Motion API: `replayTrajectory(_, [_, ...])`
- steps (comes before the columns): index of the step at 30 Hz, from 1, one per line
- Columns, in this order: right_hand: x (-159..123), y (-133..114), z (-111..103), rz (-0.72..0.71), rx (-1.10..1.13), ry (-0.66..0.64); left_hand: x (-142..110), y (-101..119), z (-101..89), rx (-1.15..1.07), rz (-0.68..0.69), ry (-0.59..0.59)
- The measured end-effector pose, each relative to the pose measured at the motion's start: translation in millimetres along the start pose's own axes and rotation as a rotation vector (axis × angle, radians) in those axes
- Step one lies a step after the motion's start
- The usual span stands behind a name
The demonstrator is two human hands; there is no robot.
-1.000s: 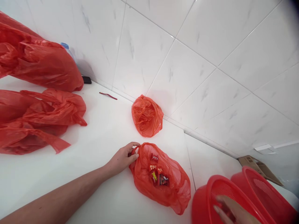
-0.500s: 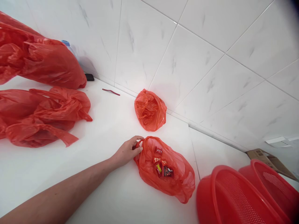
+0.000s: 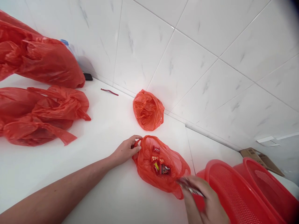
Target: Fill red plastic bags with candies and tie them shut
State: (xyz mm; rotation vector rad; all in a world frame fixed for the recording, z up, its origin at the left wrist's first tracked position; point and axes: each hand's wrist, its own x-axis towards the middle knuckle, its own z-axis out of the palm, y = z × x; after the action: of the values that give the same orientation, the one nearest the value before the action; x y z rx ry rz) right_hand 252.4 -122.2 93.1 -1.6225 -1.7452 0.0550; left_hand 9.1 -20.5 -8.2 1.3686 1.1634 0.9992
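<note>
A red plastic bag (image 3: 149, 179) lies with its mouth open on the white surface. Several small wrapped candies (image 3: 160, 165) in red, yellow and dark wrappers show inside it. My left hand (image 3: 127, 149) pinches the left edge of the bag's mouth between thumb and fingers. At the bag's right side is my right hand (image 3: 205, 199), smeared by motion. Between its thumb and fingers sits a small wrapped packet (image 3: 190, 185), dark and shiny with some red; its print is too blurred to read.
Another red plastic bag (image 3: 149, 110) stands open by the tiled wall. Larger red bags (image 3: 53, 65) fill the left side, with a black object (image 3: 88, 77) beside them. A thin dark red strip (image 3: 109, 91) lies near the wall. Red plastic baskets (image 3: 230, 186) and a cardboard box (image 3: 261, 160) are at right.
My right hand has come into view from the lower right with a wrapped packet in it. My left hand keeps its hold on the bag. The view has shifted slightly.
</note>
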Motion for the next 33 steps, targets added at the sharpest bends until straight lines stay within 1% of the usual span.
replayTrajectory(2, [8.9, -7.1, 25.5, 0.064, -0.060, -0.164, -0.3, 0.4, 0.1, -0.001, 0.014, 0.003])
replayTrajectory(3, [13.1, -4.8, 34.1, 0.097, -0.087, -0.214, -0.5, 0.7, 0.0, 0.001, 0.021, 0.003])
replayTrajectory(4, [15.6, 0.0, 40.1, 0.129, -0.104, -0.235, -0.8, 1.1, 0.0, 0.003, 0.027, 0.003])
replayTrajectory(6, [13.2, 13.5, 46.1, 0.202, -0.129, -0.205, -1.2, 1.3, -0.3, 0.009, 0.039, 0.003])
replayTrajectory(9, [-6.3, 35.2, 48.4, 0.269, -0.181, -0.126, -1.1, -0.1, -0.6, 0.010, 0.061, 0.015])
replayTrajectory(13, [-38.5, 62.6, 56.9, 0.247, -0.303, -0.095, -0.1, -4.9, -0.8, 0.012, 0.078, 0.035])
replayTrajectory(17, [-53.6, 84.0, 70.4, 0.204, -0.357, -0.070, 0.7, -8.1, -0.9, 0.027, 0.097, 0.065])
replayTrajectory(19, [-53.8, 89.5, 73.5, 0.210, -0.301, -0.051, 0.4, -7.9, -0.5, 0.032, 0.111, 0.082])
replayTrajectory(25, [-46.4, 95.0, 70.9, 0.322, -0.035, -0.017, -2.7, -5.6, 3.1, 0.063, 0.139, 0.137])
replayTrajectory(29, [-45.8, 98.5, 71.3, 0.356, 0.090, 0.011, -5.1, -6.3, 5.4, 0.117, 0.158, 0.170])
replayTrajectory(33, [-46.0, 97.2, 70.8, 0.351, 0.227, 0.033, -6.2, -5.6, 6.1, 0.170, 0.172, 0.192])
